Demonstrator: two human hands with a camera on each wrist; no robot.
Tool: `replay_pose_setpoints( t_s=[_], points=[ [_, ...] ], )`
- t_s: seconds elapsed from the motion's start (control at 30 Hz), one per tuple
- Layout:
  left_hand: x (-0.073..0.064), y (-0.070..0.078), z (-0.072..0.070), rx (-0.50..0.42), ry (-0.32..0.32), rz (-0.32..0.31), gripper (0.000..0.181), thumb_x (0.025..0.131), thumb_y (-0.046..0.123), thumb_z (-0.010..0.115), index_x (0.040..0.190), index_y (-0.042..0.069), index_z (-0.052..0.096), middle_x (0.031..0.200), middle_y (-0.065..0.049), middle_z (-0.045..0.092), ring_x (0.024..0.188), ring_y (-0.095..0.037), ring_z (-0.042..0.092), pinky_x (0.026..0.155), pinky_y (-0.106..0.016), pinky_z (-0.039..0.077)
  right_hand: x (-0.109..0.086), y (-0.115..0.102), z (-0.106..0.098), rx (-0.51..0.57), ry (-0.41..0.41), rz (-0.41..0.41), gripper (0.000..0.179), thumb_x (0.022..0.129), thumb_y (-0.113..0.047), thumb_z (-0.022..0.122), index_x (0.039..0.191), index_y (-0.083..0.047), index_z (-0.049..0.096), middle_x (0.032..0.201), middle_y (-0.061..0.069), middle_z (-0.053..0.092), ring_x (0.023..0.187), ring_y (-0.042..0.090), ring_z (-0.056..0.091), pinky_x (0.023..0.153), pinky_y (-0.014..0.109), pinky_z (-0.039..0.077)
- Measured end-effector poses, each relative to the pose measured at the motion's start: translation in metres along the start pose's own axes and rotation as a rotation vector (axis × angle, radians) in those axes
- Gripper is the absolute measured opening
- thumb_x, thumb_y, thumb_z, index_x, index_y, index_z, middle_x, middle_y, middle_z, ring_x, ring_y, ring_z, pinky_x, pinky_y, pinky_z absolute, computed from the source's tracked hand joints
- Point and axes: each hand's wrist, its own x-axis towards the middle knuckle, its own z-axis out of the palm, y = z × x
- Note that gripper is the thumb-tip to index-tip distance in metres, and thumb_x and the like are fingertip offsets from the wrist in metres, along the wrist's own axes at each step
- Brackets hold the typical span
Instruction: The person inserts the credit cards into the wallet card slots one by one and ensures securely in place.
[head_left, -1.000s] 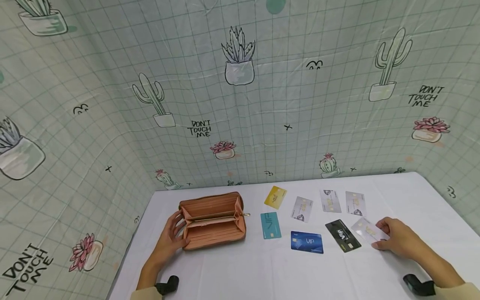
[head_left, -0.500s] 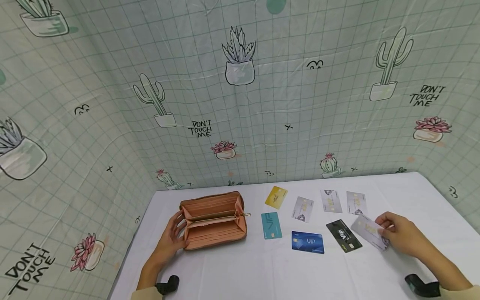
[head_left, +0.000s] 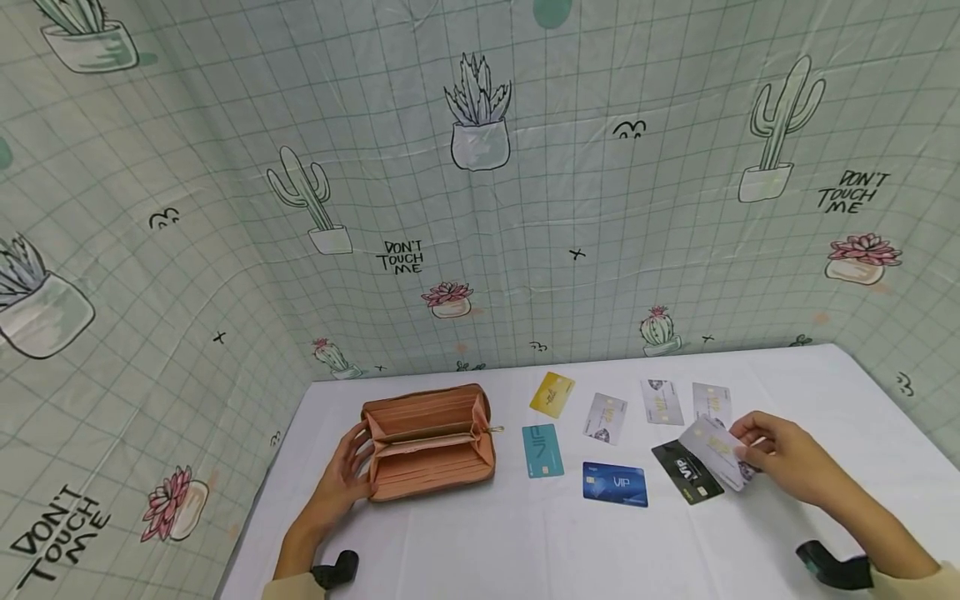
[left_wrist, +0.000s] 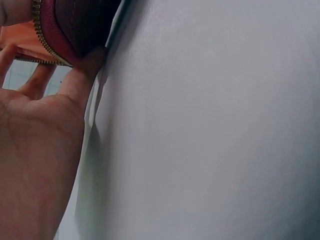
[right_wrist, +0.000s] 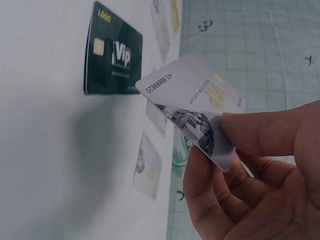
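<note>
A brown zip wallet (head_left: 427,443) lies unzipped at the left of the table, its pleated compartments spread apart. My left hand (head_left: 348,468) grips its left end, thumb at the near corner and fingers along the side; the left wrist view shows the fingertips at the wallet's zipper edge (left_wrist: 47,42). My right hand (head_left: 780,454) pinches a silver VIP card (right_wrist: 192,95) by one end between thumb and fingers, raised off the table. In the head view the held card overlaps a corner of the black VIP card (head_left: 684,475) and part of a silver card (head_left: 711,400) behind.
Between the wallet and my right hand lie a yellow card (head_left: 552,395), a teal card (head_left: 542,452), a blue VIP card (head_left: 615,485) and two more silver cards, one left (head_left: 605,418), one right (head_left: 662,402). A cactus-print cloth (head_left: 525,208) hangs behind the white table (head_left: 525,550).
My right hand has lifted the silver card from the table and carried it up and to the left, toward the black card. The left hand stays at the wallet.
</note>
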Motion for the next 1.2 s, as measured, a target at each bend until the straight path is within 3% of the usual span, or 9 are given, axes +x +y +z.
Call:
replay_pose_setpoints(
  t_s=[0.1, 0.2, 0.4, 0.63, 1.2],
  points=[
    [0.002, 0.001, 0.001, -0.009, -0.016, -0.008, 0.106, 0.083, -0.018, 0.068, 0.168, 0.006, 0.011, 0.174, -0.024, 0.011, 0.156, -0.042, 0.02, 0.101, -0.012, 0.04, 0.001, -0.005, 0.002, 0.018, 0.0, -0.031, 0.013, 0.094, 0.01, 0.066, 0.107, 0.011, 0.063, 0.095, 0.012, 0.067, 0.076, 0.005, 0.057, 0.064, 0.026, 0.051],
    [0.003, 0.001, 0.002, -0.02, -0.031, -0.008, 0.106, 0.082, -0.02, 0.067, 0.169, 0.006, 0.011, 0.174, -0.025, 0.01, 0.158, -0.048, 0.013, 0.101, -0.012, 0.041, 0.002, -0.011, 0.005, 0.031, 0.002, -0.05, 0.013, 0.094, 0.01, 0.066, 0.107, 0.01, 0.064, 0.097, 0.013, 0.068, 0.078, 0.004, 0.058, 0.065, 0.026, 0.052],
    [0.004, 0.001, 0.002, -0.027, -0.043, -0.008, 0.107, 0.081, -0.022, 0.065, 0.169, 0.006, 0.01, 0.174, -0.024, 0.01, 0.158, -0.047, 0.012, 0.101, -0.013, 0.042, 0.005, -0.024, 0.01, 0.083, -0.011, -0.062, 0.013, 0.093, 0.012, 0.066, 0.106, 0.009, 0.063, 0.1, 0.014, 0.069, 0.081, 0.008, 0.062, 0.065, 0.026, 0.055],
    [0.003, 0.001, 0.002, -0.027, -0.046, -0.014, 0.108, 0.08, -0.022, 0.064, 0.169, 0.007, 0.01, 0.174, -0.024, 0.01, 0.158, -0.046, 0.013, 0.102, -0.013, 0.042, 0.01, -0.042, 0.018, 0.115, -0.024, -0.078, 0.013, 0.094, 0.012, 0.065, 0.106, 0.007, 0.062, 0.103, 0.016, 0.069, 0.089, 0.024, 0.067, 0.068, 0.029, 0.057],
    [0.003, 0.001, 0.001, -0.024, -0.046, -0.036, 0.109, 0.081, -0.02, 0.067, 0.17, 0.008, 0.009, 0.175, -0.023, 0.01, 0.157, -0.041, 0.015, 0.101, -0.014, 0.043, 0.028, -0.086, 0.049, 0.215, -0.024, -0.159, 0.014, 0.095, 0.009, 0.067, 0.107, 0.004, 0.064, 0.103, 0.013, 0.067, 0.091, 0.025, 0.07, 0.073, 0.031, 0.06]
  ],
)
